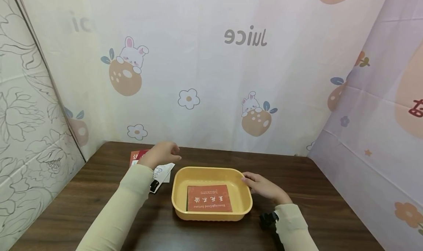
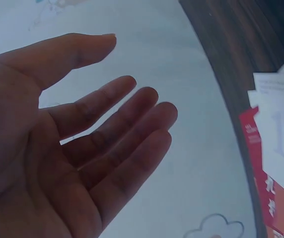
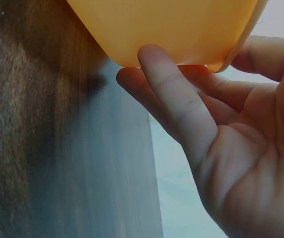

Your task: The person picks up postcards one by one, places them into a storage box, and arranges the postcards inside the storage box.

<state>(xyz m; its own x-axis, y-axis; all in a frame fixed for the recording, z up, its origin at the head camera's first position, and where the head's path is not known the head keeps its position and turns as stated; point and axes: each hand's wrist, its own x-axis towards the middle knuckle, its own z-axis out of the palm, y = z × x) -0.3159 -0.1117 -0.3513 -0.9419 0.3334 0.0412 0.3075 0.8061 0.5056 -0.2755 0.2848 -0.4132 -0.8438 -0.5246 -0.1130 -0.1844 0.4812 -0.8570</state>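
Note:
A yellow plastic basin (image 1: 214, 216) stands on the table, and an orange-red printed card (image 1: 209, 198) lies flat on its floor. At the basin's right end, my right hand (image 1: 264, 188) grips the rim. In the right wrist view the thumb (image 3: 263, 57) hooks over the rim while the fingers (image 3: 174, 94) lie along the outer wall. My left hand (image 1: 162, 154) is raised to the basin's upper left, fingers loosely bent and palm bare in the left wrist view. Beneath it are white printed cards (image 1: 166, 171) and red cards (image 1: 134, 155), partly hidden by the hand and sleeve.
The dark wooden table (image 1: 317, 207) ends against a patterned cloth (image 1: 205, 60) at the back, with more cloth on both sides. Black wrist straps (image 1: 268, 218) show at both sleeves.

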